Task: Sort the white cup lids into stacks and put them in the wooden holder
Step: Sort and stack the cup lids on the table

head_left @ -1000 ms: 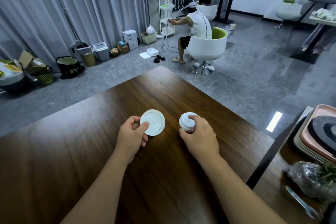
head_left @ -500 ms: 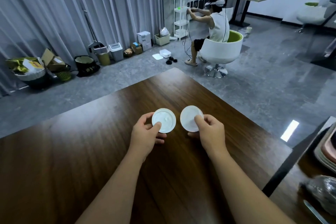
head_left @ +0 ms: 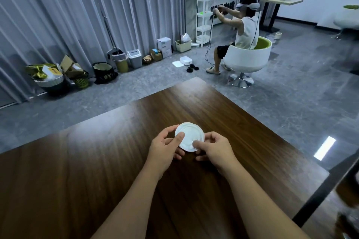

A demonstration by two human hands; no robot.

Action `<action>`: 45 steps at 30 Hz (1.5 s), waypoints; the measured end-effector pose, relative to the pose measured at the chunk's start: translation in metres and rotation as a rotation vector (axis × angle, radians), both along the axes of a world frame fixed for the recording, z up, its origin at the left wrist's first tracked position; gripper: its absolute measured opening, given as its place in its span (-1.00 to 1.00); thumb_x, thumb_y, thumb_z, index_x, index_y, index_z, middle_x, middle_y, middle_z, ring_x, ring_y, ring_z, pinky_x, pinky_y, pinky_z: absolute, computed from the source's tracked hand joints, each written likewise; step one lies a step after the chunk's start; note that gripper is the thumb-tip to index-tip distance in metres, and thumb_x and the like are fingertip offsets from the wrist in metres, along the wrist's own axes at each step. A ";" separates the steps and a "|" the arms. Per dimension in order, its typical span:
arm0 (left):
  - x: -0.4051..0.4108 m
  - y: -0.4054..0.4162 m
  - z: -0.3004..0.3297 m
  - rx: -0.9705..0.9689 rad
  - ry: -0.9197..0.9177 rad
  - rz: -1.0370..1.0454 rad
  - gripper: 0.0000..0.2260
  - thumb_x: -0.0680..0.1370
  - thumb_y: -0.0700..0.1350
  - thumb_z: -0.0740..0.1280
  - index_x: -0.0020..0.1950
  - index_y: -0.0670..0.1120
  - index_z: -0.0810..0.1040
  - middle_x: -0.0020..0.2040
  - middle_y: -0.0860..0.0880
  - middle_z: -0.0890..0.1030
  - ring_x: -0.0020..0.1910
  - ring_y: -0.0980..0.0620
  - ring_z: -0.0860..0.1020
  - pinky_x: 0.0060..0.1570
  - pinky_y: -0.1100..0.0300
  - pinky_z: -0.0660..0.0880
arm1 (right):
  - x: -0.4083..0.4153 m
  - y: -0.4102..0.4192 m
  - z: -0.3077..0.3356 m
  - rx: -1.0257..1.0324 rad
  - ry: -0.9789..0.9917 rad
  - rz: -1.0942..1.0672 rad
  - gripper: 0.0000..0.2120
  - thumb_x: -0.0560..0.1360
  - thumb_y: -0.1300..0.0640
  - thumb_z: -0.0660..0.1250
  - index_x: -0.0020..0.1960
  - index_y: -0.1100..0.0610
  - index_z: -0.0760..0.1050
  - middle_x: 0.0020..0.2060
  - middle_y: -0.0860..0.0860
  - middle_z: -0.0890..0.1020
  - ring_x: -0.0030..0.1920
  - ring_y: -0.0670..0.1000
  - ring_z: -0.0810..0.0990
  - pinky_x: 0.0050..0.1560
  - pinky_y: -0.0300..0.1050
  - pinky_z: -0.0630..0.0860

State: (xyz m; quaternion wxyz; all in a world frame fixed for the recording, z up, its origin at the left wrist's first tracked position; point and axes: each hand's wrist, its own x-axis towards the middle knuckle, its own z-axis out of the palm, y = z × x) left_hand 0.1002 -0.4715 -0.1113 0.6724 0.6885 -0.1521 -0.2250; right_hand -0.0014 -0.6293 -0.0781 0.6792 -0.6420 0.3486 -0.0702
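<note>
Above the middle of the dark wooden table [head_left: 97, 170] I hold white cup lids [head_left: 190, 135] pressed together into one round stack, its face turned up toward me. My left hand [head_left: 165, 147] grips the stack's left edge, thumb on top. My right hand [head_left: 212, 148] grips the lower right edge, thumb on the face. How many lids are in the stack cannot be told. No wooden holder is in view.
The table's far corner [head_left: 197, 78] points away from me and its right edge drops to grey floor. A second table [head_left: 347, 200] stands at the lower right. Across the room a person sits in a white swivel chair [head_left: 248, 58]. Bins and boxes [head_left: 134, 58] line the curtain.
The two lids, held apart one in each hand, have come together into one stack held by both hands. The view has swung left; the trays on the right table left the frame.
</note>
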 end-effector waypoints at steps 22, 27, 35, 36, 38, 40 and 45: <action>-0.011 0.011 0.002 -0.041 0.092 0.064 -0.73 0.57 -0.06 0.53 0.26 0.12 0.66 -0.08 -0.09 0.78 -0.28 0.02 0.68 -0.30 0.20 0.59 | -0.003 0.011 0.009 -0.118 0.025 0.098 -0.87 0.62 0.06 0.50 0.14 0.02 0.63 -0.22 0.07 0.76 -0.42 -0.04 0.57 -0.44 -0.17 0.50; -0.025 0.065 0.019 -0.147 0.149 0.192 -0.67 0.52 -0.07 0.59 0.26 0.02 0.64 0.00 -0.09 0.79 -0.17 -0.01 0.74 -0.16 0.11 0.67 | 0.005 0.047 0.029 -0.186 0.028 0.211 -0.84 0.58 -0.06 0.53 0.09 -0.04 0.65 -0.19 -0.02 0.77 -0.36 -0.05 0.67 -0.41 -0.19 0.58; -0.018 0.204 0.092 -0.162 -0.006 0.359 -0.81 0.60 -0.14 0.53 0.20 0.05 0.72 -0.04 0.00 0.80 -0.22 0.05 0.73 -0.21 0.21 0.67 | 0.036 0.157 0.094 -0.072 -0.293 0.346 -0.88 0.66 0.05 0.47 0.14 0.05 0.74 -0.08 0.08 0.79 -0.19 0.03 0.75 -0.27 -0.10 0.72; -0.018 0.221 0.100 -0.158 -0.021 0.385 -0.80 0.60 -0.13 0.53 0.21 0.05 0.73 -0.03 -0.01 0.80 -0.22 0.04 0.73 -0.19 0.19 0.68 | 0.040 0.171 0.099 -0.047 -0.303 0.370 -0.86 0.66 0.08 0.46 0.15 0.10 0.74 -0.07 0.13 0.79 -0.20 0.02 0.75 -0.28 -0.11 0.72; -0.019 0.258 0.113 -0.154 -0.045 0.426 -0.78 0.58 -0.10 0.55 0.23 0.04 0.74 -0.02 -0.04 0.79 -0.20 0.02 0.72 -0.14 0.15 0.69 | 0.048 0.205 0.111 0.011 -0.322 0.408 -0.84 0.65 0.13 0.47 0.17 0.19 0.72 -0.02 0.25 0.77 -0.22 0.02 0.74 -0.29 -0.13 0.71; -0.024 0.300 0.126 -0.159 -0.060 0.502 -0.79 0.55 -0.08 0.58 0.19 0.03 0.74 -0.04 -0.06 0.79 -0.20 0.00 0.73 -0.13 0.12 0.70 | 0.056 0.246 0.119 0.066 -0.331 0.442 -0.84 0.65 0.17 0.47 0.17 0.22 0.72 0.01 0.27 0.76 -0.21 0.04 0.74 -0.28 -0.11 0.72; -0.036 0.375 0.148 -0.141 -0.141 0.707 -0.89 0.55 -0.09 0.58 0.05 -0.02 0.73 -0.14 0.02 0.77 -0.21 0.03 0.76 -0.21 0.22 0.68 | 0.075 0.318 0.126 0.140 -0.339 0.524 -0.86 0.64 0.20 0.48 0.16 0.22 0.72 0.01 0.22 0.78 -0.15 0.12 0.77 -0.24 -0.06 0.72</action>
